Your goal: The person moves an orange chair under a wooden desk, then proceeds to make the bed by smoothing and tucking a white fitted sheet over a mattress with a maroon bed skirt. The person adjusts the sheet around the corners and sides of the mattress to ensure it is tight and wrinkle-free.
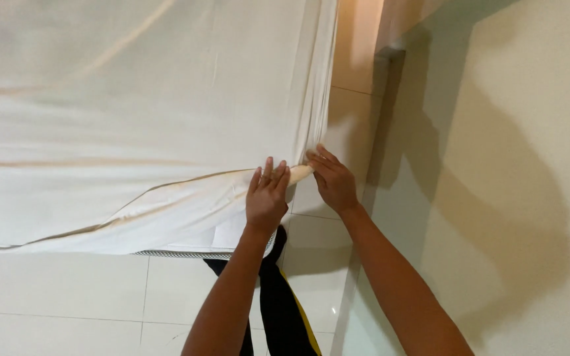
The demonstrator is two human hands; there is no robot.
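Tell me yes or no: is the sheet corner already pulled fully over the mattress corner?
No: the mattress edge shows below the lifted sheet.

The scene was warmly and evenly lit. A large soft shadow was cast on the cream painted wall (496, 198). Slight softness was seen throughout; faint glare marked the glossy white floor tiles (67, 290).
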